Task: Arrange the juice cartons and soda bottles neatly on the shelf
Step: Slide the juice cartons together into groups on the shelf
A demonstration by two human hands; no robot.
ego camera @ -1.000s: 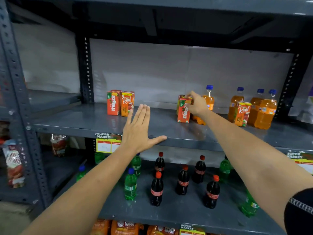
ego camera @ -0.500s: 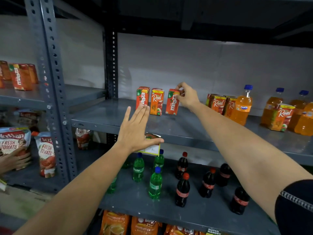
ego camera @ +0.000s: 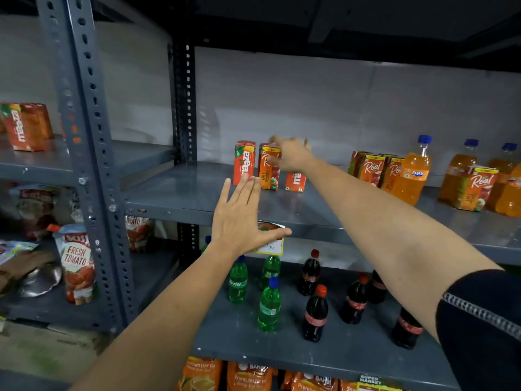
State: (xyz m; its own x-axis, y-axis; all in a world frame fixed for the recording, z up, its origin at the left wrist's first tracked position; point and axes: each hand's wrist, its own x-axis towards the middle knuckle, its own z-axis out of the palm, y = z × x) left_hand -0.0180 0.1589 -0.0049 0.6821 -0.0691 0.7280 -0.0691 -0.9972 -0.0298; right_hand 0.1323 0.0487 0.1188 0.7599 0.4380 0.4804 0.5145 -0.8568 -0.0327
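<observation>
Head view: at centre frame three juice cartons stand in a row on the grey shelf point(ego camera: 180, 190): a mango carton point(ego camera: 244, 162), an apple carton point(ego camera: 269, 168) and a third carton point(ego camera: 295, 182). More cartons point(ego camera: 372, 169) and orange soda bottles point(ego camera: 414, 172) sit loosely mixed at right, and these look left to sort. The right hand point(ego camera: 291, 155), blurred, hangs over the third carton with fingers spread, apparently gripping nothing. The left hand point(ego camera: 242, 221) is flat and wide open near the shelf edge, empty.
</observation>
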